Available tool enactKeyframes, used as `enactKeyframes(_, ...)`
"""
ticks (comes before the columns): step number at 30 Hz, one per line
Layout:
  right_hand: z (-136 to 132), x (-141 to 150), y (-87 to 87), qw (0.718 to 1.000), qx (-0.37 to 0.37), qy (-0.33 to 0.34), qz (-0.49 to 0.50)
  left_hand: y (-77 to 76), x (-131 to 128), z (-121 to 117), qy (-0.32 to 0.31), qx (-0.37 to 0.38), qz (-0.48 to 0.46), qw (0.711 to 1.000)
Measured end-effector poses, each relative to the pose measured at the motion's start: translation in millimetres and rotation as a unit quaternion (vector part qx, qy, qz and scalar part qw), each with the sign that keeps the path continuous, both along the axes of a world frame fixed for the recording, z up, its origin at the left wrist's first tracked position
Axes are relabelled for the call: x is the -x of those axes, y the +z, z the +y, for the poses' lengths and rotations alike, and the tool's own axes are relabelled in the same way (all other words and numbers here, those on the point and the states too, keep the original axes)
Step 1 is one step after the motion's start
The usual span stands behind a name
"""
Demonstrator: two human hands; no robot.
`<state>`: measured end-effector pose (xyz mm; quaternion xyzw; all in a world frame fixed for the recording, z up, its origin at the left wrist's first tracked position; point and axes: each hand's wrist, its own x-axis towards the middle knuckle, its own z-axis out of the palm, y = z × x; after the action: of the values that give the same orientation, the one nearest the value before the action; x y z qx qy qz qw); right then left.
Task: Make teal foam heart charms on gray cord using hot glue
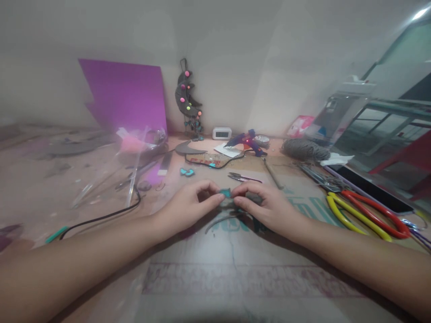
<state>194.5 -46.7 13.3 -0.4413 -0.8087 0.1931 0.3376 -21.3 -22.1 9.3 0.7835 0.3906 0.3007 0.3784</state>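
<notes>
My left hand [188, 204] and my right hand [266, 206] meet at the middle of the table, fingers pinched together on a small teal and grey craft piece [225, 196]. A thin grey strand trails from the piece down onto the cardboard sheet [235, 273] under my hands. Small snips [242, 178] lie just beyond my right fingers, and a small teal butterfly-like shape [186, 171] lies beyond my left hand.
A glue gun [245, 141], a grey yarn ball [305, 149], a small clock [222, 133], a purple sheet [128, 96] and a dark moon hanging [187, 101] stand at the back. Red and yellow handled tools [363, 213] and a phone [370, 188] lie right. A black cable [101, 217] runs left.
</notes>
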Motion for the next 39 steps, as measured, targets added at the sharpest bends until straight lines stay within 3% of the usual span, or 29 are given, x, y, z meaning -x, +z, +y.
enactKeyframes(20,-4,2,4.2,1.0,-0.018,0.005,-0.025,-0.4,0,-2,-0.029,-0.055,0.014,0.998)
enactKeyframes(25,7,-13,17.6,0.993,-0.106,-0.036,-0.048,-2.7,-1,-1,-0.001,0.003,-0.003,1.0)
enactKeyframes(28,28,-30,9.4,0.98,-0.156,-0.071,-0.1,-1.4,-2,-1,0.015,0.017,-0.007,1.0)
enactKeyframes(33,57,-44,-15.4,0.967,-0.131,-0.042,-0.213,2.5,-2,-1,0.028,0.022,-0.008,0.999)
enactKeyframes(39,45,-35,-7.3,0.956,-0.151,-0.044,-0.249,5.9,-3,-3,0.041,0.047,-0.005,0.998)
